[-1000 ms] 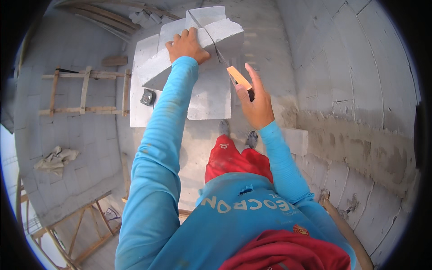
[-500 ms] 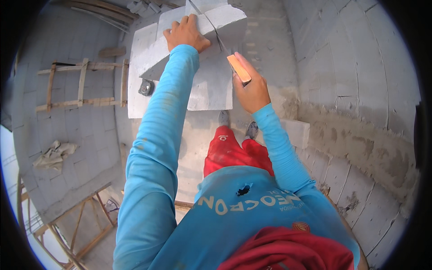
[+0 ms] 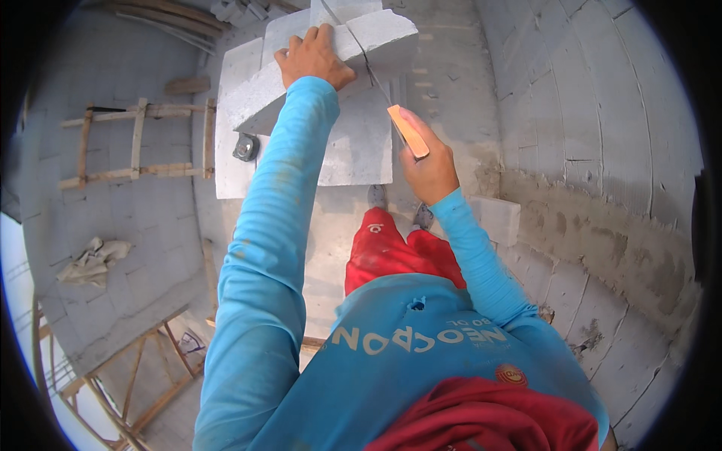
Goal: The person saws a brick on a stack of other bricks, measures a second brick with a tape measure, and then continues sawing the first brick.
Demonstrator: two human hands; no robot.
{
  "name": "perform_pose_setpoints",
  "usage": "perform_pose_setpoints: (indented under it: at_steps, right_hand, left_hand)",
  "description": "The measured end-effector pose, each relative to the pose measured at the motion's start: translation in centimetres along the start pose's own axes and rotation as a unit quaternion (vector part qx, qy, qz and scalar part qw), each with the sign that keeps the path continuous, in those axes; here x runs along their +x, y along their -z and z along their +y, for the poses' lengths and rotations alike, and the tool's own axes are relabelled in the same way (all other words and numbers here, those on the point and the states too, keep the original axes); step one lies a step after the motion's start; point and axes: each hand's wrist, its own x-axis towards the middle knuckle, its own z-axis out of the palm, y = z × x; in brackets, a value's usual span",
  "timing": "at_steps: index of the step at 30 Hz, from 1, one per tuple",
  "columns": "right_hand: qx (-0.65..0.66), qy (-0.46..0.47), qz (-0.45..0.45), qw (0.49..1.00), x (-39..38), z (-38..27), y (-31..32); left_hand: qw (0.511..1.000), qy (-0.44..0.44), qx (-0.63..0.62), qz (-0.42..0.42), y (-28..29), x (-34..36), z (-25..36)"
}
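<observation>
My left hand (image 3: pixel 316 59) presses down on a pale grey aerated concrete block (image 3: pixel 263 94), its bent fingers gripping over the upper edge. This block rests at a slant on other pale blocks (image 3: pixel 353 154). In my right hand (image 3: pixel 430 169) is the orange wooden handle of a handsaw (image 3: pixel 408 131), with the fingers wrapped round it. The saw's thin dark blade crosses the block to the right of my left hand and sits in a cut there. A dark tape measure (image 3: pixel 245 147) lies on the lower blocks, left of my left forearm.
A block wall (image 3: pixel 579 98) rises on the right. Another pale block (image 3: pixel 496 220) lies on the floor near my feet. To the left are a wooden ladder-like frame (image 3: pixel 138 139), a crumpled cloth (image 3: pixel 94 261) and timber framing (image 3: pixel 135 376). Planks (image 3: pixel 165 15) lie at the far left.
My right hand has drawn the saw handle back toward me and slightly right. My left hand stays on the block.
</observation>
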Motion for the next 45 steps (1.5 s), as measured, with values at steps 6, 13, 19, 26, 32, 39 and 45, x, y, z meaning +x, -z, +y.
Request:
perform_pose_setpoints:
  at_steps: [6, 13, 19, 26, 32, 39, 45]
  right_hand:
    - [0.02, -0.027, -0.042, 0.999, 2.0, -2.0, 0.5]
    - [-0.071, 0.057, 0.019, 0.996, -8.6, -0.1, 3.6]
    - [-0.078, 0.065, 0.022, 0.995, -9.8, 0.1, 4.2]
    - [-0.117, 0.036, 0.006, 0.992, 2.0, -2.1, 0.1]
    - [-0.074, -0.002, -0.01, 0.997, -12.0, -2.3, 6.8]
    - [-0.123, 0.043, 0.043, 0.991, 2.2, -0.2, 0.0]
    - [-0.089, 0.029, 0.007, 0.996, -3.8, -0.8, 3.0]
  left_hand:
    - [0.999, 0.029, -0.006, -0.015, 0.3, 0.6, -1.1]
    - [0.999, 0.03, -0.01, -0.038, 0.5, 1.3, -1.0]
    - [1.0, 0.021, -0.001, -0.015, 0.2, 0.9, -1.3]
    - [0.999, 0.044, -0.003, -0.019, -0.1, 1.7, -0.9]
    - [0.999, 0.04, -0.023, -0.011, 0.0, 2.2, -2.0]
    - [0.999, 0.036, 0.003, -0.008, 0.1, 1.5, 0.2]
    - [0.999, 0.041, -0.019, -0.021, -0.2, 2.2, -1.7]
